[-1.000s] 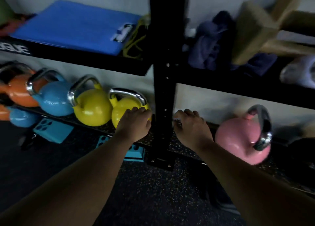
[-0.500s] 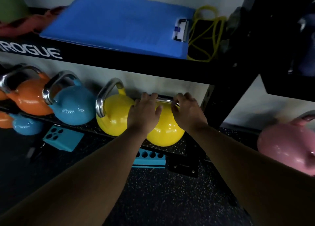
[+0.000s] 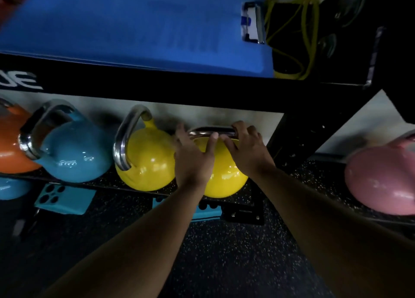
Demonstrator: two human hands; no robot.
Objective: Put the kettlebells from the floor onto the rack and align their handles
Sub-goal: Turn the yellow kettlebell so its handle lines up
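- I'm looking down at the bottom shelf [image 3: 143,188] of the black rack [image 3: 292,136], and both hands are sitting on the right-hand yellow kettlebell [image 3: 224,181], which is resting on that shelf right next to the rack's upright post.
- The right hand [image 3: 247,149] is curling over the right end of the steel handle [image 3: 213,132], fingers wrapped round the bar, so it's gripping it.
- The left hand [image 3: 193,158] is lying against the left end of the handle with fingers loose and one finger stretched along the bar; I can't tell if it's really clamping down or only resting there, it's a bit blurry.
- That handle is running side to side, while the second yellow kettlebell [image 3: 146,163] just to its left is showing its handle turned edge-on toward me.
- Going further left, a blue kettlebell [image 3: 74,158] and an orange kettlebell [image 3: 11,149] are standing in the same row, bodies touching or nearly so, so there's hardly any side room.
- Past the post on the right, a pink kettlebell [image 3: 379,181] is sitting well apart with open shelf around it.
- The upper shelf edge is hanging close over the handles, carrying a blue clipboard [image 3: 134,28] and a yellow band [image 3: 292,35].
- The speckled floor [image 3: 224,264] in front is looking open; teal blocks [image 3: 64,199] are lying under the shelf lip.
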